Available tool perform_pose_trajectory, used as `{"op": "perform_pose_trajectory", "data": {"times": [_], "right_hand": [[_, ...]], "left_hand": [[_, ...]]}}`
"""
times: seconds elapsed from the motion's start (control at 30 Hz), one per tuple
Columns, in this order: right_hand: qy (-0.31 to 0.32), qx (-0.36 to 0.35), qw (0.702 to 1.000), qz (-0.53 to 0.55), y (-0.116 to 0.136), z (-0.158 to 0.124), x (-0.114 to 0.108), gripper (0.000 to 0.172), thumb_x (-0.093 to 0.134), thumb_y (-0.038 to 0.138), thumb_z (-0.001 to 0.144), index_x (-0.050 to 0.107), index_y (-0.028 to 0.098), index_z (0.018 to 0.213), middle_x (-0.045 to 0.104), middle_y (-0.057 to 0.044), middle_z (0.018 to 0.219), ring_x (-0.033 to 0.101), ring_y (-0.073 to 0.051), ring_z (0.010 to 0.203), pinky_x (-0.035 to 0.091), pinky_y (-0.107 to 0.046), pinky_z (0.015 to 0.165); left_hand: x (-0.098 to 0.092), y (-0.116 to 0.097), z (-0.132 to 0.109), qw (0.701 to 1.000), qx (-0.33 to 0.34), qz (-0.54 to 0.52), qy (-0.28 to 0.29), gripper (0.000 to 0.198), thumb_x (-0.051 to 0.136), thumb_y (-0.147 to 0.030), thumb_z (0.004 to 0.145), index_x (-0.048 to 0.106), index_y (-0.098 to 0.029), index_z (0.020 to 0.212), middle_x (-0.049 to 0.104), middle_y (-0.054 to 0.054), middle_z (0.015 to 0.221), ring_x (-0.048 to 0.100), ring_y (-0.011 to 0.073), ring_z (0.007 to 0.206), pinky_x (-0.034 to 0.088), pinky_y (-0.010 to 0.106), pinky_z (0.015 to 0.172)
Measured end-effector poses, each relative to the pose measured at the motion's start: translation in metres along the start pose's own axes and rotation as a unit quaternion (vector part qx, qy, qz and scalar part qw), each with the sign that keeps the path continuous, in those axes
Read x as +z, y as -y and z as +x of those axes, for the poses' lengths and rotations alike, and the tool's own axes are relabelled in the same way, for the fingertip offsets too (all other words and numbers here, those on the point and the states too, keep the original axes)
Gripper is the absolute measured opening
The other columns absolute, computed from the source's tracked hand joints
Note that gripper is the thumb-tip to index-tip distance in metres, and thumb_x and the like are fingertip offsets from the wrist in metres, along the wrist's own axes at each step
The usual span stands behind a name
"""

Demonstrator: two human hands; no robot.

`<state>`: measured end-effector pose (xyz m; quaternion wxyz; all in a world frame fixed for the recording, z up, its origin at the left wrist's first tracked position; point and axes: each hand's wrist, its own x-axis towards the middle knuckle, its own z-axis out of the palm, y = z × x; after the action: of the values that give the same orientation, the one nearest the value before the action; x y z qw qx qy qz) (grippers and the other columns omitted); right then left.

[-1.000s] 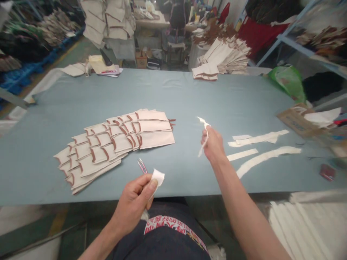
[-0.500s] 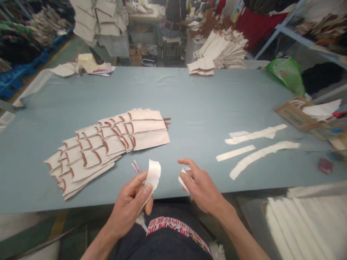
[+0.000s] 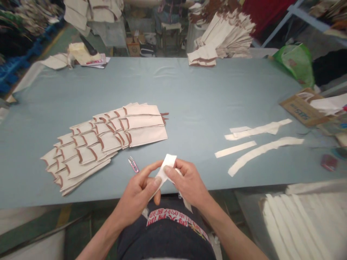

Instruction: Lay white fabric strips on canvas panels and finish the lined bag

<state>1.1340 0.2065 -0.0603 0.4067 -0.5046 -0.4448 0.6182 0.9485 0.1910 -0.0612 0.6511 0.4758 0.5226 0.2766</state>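
Note:
My left hand [image 3: 138, 195] and my right hand [image 3: 189, 182] meet at the table's near edge, both pinching a white fabric strip [image 3: 166, 167] between thumb and fingers. The strip's lower end hangs down past my right palm toward my lap. Small pink thread snips [image 3: 133, 164] lie on the blue-grey table [image 3: 189, 97] just left of my left hand. A fanned spread of cream fabric pieces with brown trim [image 3: 105, 139] lies further left.
Several loose white strips [image 3: 257, 142] lie on the table to the right. A stack of cream pieces [image 3: 217, 47] sits at the far edge, a cardboard box [image 3: 300, 106] and green bag [image 3: 296, 61] at the right. White folded fabric [image 3: 309, 224] is stacked at lower right.
My right hand came back from out over the table to the near edge and joined my left hand on the white strip. The view tilted slightly down.

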Motion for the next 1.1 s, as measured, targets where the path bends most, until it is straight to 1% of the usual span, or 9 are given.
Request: {"op": "perform_pose_trajectory", "data": {"times": [0.03,0.1,0.17,0.2,0.43,0.63,0.8,0.97,1.1], "right_hand": [[-0.038,-0.011,0.999,-0.021,0.0,0.003,-0.002,0.034,0.066,0.048,0.09,0.062,0.019,0.074,0.051,0.004,0.066,0.041,-0.012,0.061,0.037,-0.025,0.061],[-0.087,-0.029,0.995,-0.048,0.001,0.01,-0.008,0.036,0.067,0.049,0.088,0.058,0.02,0.07,0.048,0.005,0.062,0.039,-0.011,0.058,0.036,-0.025,0.058],[-0.096,-0.04,0.993,-0.057,0.003,0.015,-0.014,0.038,0.068,0.051,0.088,0.057,0.02,0.069,0.044,0.006,0.057,0.036,-0.01,0.055,0.032,-0.025,0.054],[-0.092,-0.042,0.993,-0.056,0.004,0.017,-0.017,0.039,0.068,0.052,0.089,0.057,0.02,0.069,0.043,0.007,0.056,0.035,-0.01,0.053,0.031,-0.025,0.052],[-0.126,-0.027,0.991,0.015,0.009,0.026,-0.036,0.05,0.075,0.067,0.086,0.063,0.019,0.077,0.041,0.009,0.051,0.029,-0.007,0.044,0.021,-0.023,0.043],[-0.153,-0.058,0.986,0.017,0.016,0.033,-0.043,0.052,0.078,0.067,0.084,0.063,0.019,0.074,0.04,0.01,0.049,0.027,-0.006,0.043,0.023,-0.021,0.041],[-0.165,-0.055,0.984,0.034,0.015,0.034,-0.044,0.05,0.079,0.066,0.084,0.063,0.019,0.075,0.04,0.01,0.05,0.028,-0.006,0.044,0.023,-0.021,0.041],[-0.189,-0.07,0.978,0.055,0.015,0.039,-0.052,0.046,0.081,0.061,0.085,0.062,0.02,0.077,0.044,0.009,0.055,0.03,-0.005,0.045,0.022,-0.02,0.041],[-0.2,-0.084,0.973,0.073,0.014,0.046,-0.056,0.045,0.082,0.06,0.085,0.062,0.021,0.078,0.044,0.009,0.055,0.03,-0.005,0.044,0.022,-0.02,0.04]], "left_hand": [[-0.001,-0.003,0.003,1.0,-0.019,-0.002,-0.013,0.069,0.065,-0.069,0.094,0.062,-0.015,0.136,0.057,-0.007,0.049,0.034,0.0089,0.042,0.023,0.019,0.042],[-0.005,-0.007,0.008,0.998,-0.058,-0.008,-0.023,0.064,0.066,-0.077,0.087,0.069,-0.015,0.103,0.051,-0.008,0.045,0.031,0.0072,0.041,0.021,0.018,0.041],[-0.009,-0.01,0.011,0.996,-0.084,-0.014,-0.002,0.069,0.066,-0.085,0.081,0.061,-0.017,0.074,0.045,-0.008,0.042,0.028,0.0054,0.039,0.02,0.018,0.04],[-0.01,-0.011,0.012,0.996,-0.092,-0.017,0.012,0.071,0.066,-0.087,0.079,0.058,-0.017,0.069,0.045,-0.007,0.042,0.027,0.005,0.038,0.019,0.018,0.039],[-0.015,-0.013,0.011,0.987,-0.107,-0.078,0.09,0.065,0.073,-0.08,0.081,0.064,-0.016,0.08,0.058,-0.004,0.056,0.038,0.0056,0.045,0.028,0.016,0.042],[-0.014,-0.008,0.013,0.987,-0.071,-0.12,0.083,0.066,0.065,-0.079,0.089,0.068,-0.014,0.079,0.054,-0.003,0.053,0.04,0.0065,0.046,0.03,0.017,0.044],[-0.006,-0.006,0.015,0.972,-0.096,-0.203,0.07,0.07,0.078,-0.082,0.074,0.07,-0.013,0.086,0.06,-0.002,0.06,0.044,0.0071,0.046,0.033,0.017,0.043],[-0.003,-0.003,0.014,0.968,-0.119,-0.206,0.078,0.059,0.086,-0.069,0.076,0.059,-0.016,0.074,0.058,-0.004,0.057,0.042,0.006,0.047,0.035,0.018,0.049],[0.0,-0.005,0.013,0.975,-0.117,-0.171,0.079,0.061,0.077,-0.074,0.081,0.054,-0.019,0.073,0.051,-0.007,0.052,0.037,0.0075,0.049,0.032,0.02,0.052]]}}
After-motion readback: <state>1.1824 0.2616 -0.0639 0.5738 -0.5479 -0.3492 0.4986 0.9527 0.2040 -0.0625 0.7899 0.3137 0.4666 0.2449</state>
